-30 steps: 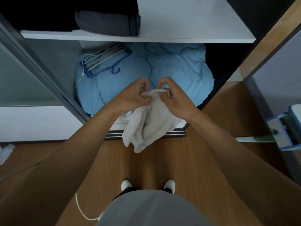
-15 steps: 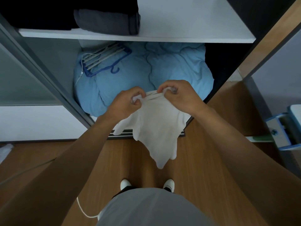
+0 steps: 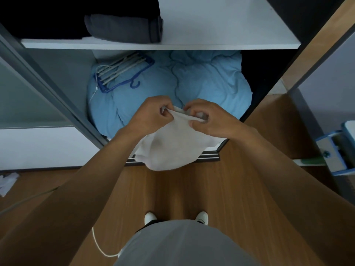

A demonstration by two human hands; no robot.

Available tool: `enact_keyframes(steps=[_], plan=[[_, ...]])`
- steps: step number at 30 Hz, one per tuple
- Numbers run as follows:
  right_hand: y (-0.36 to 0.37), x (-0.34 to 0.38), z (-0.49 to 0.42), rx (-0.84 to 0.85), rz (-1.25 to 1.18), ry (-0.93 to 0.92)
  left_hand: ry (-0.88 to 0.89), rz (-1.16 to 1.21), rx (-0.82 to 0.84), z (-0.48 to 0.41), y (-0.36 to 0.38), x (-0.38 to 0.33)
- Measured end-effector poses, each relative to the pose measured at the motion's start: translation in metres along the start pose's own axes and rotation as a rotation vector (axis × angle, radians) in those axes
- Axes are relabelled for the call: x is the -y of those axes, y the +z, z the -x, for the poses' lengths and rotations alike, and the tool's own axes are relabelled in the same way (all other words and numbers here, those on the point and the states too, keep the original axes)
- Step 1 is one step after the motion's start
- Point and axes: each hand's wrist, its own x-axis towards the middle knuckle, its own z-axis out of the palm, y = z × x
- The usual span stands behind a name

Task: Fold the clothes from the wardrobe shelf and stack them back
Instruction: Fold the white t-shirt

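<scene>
Upper shelf (image 3: 221,25): right half bare, open from the front; folded dark clothes (image 3: 123,27) occupy the left. Below, blue bedding (image 3: 207,85) fills the compartment, hangers (image 3: 123,71) on its left. Door frame (image 3: 50,89) bounds the left side.

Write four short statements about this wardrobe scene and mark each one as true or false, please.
1. The left hand and the right hand both pinch the white cloth garment. True.
2. The white garment lies flat on the brown wooden floor. False: it hangs from the hands, above the floor.
3. A folded dark grey garment lies on the white wardrobe shelf. True.
4. The blue and white plastic hangers hang from a rail. False: the hangers lie on the light blue quilt below the shelf.
</scene>
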Motion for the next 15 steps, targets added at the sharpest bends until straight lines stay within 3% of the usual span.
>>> enact_keyframes(steps=[5,8,15], plan=[[0.009,0.008,-0.009,0.113,0.076,0.038,0.055,-0.030,0.048,-0.007,-0.006,-0.010],[0.009,0.002,-0.006,0.084,0.150,0.087,0.040,-0.074,0.080,-0.011,-0.010,-0.009],[0.006,-0.004,0.004,-0.032,0.161,0.008,-0.219,0.099,0.003,-0.002,-0.005,0.016]])
